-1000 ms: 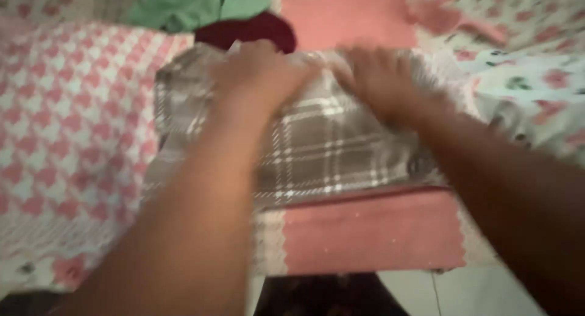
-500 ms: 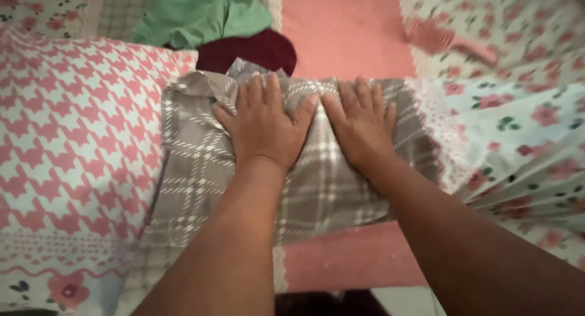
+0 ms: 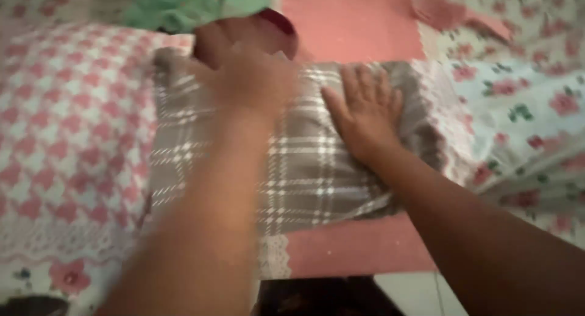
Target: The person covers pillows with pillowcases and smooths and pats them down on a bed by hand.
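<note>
Grey plaid cloth flat under right hand, left hand at its far edge

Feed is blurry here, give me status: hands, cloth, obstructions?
Right hand flat on grey plaid cloth. Left hand blurred at its top edge. Dark red cloth just beyond.

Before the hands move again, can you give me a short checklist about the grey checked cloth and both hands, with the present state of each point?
1. Right hand lies flat on the grey checked cloth: ok.
2. Left hand rests on the cloth: cannot tell, it is blurred.
3. Cloth lies on the pink cloth beneath: ok.
4. Cloth surface is smooth: not ok, folds show at the right edge.
5. Dark red cloth and green cloth lie apart from the top edge: not ok, the dark red one sits right at it.
</note>
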